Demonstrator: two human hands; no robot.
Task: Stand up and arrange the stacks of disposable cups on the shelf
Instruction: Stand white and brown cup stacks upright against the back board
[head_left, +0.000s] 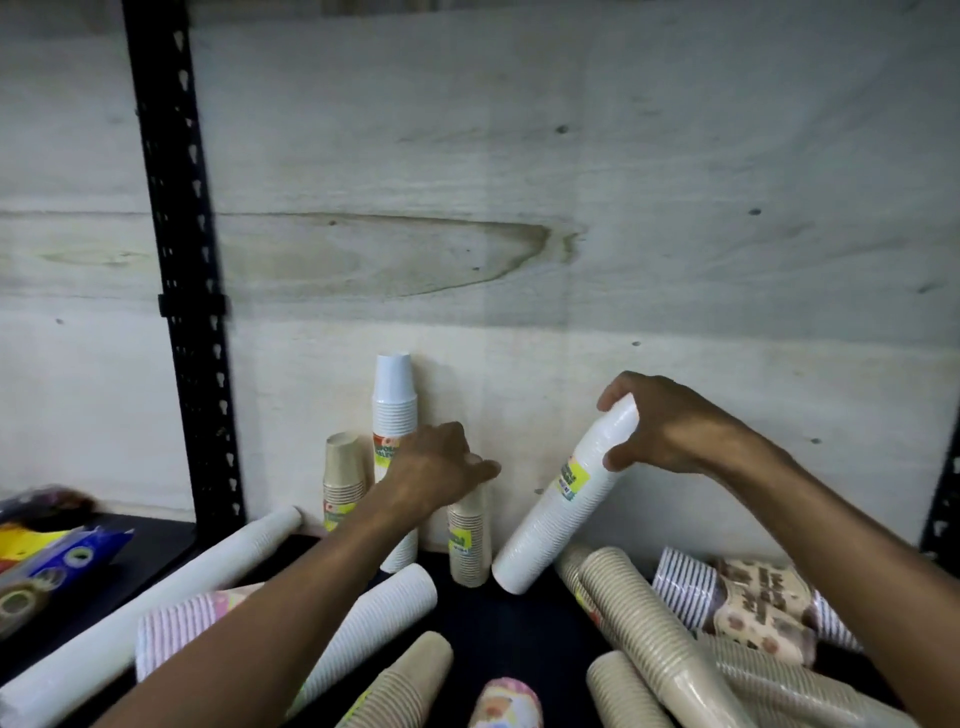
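Two bare forearms, sleeveless as far as the frame reaches. Left hand (436, 470) and right hand (660, 426): no gloves; no rings, watch or bands apparent, though blur limits certainty.

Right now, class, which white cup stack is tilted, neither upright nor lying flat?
The white stack with the yellow-green label, held at its top by the right hand; its base rests on the shelf while it leans.

Tall white cup stack (395, 415) upright against the back wall, short kraft stack (343, 480) upright just left of it, another kraft stack (469, 545) upright to its right, labelled white stack (563, 499) tilted, base on the dark shelf (498, 613), white and kraft stacks lying in front
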